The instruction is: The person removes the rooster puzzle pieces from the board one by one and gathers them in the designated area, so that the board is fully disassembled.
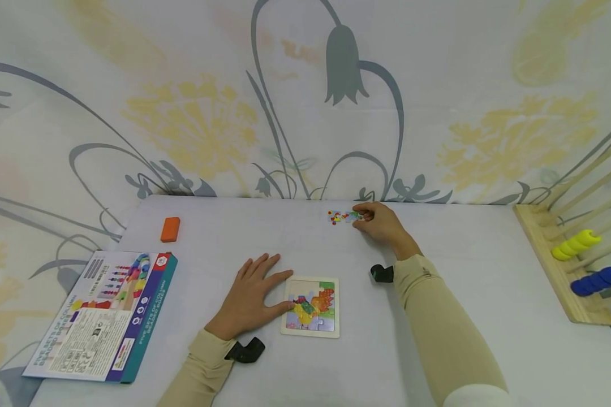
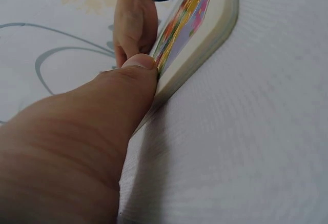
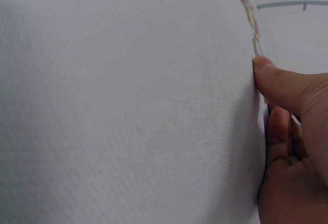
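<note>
A square wooden jigsaw puzzle [image 1: 335, 333] with a pale frame and a colourful bird picture lies in the middle of the table, its upper left part bare of pieces. My left hand [image 1: 249, 299] lies flat beside it with fingers spread, its thumb pressing on the frame's left edge. Near the table's far edge, several loose puzzle pieces [image 1: 334, 217] lie close together. At their right end, my right hand [image 1: 384, 226] has its thumb and curled fingers around a puzzle piece [image 1: 355, 216], mostly hidden by the fingers. In the right wrist view the thumb [image 3: 271, 73] is down at the tabletop.
On the left lie an orange block [image 1: 170, 229] and a flat box [image 1: 102, 322] with printed toy pictures. A wooden bead rack [image 1: 555, 265] with yellow beads [image 1: 575, 245] and blue beads [image 1: 598, 281] stands at the right. Flower-patterned cloth [image 1: 295, 113] rises behind the table.
</note>
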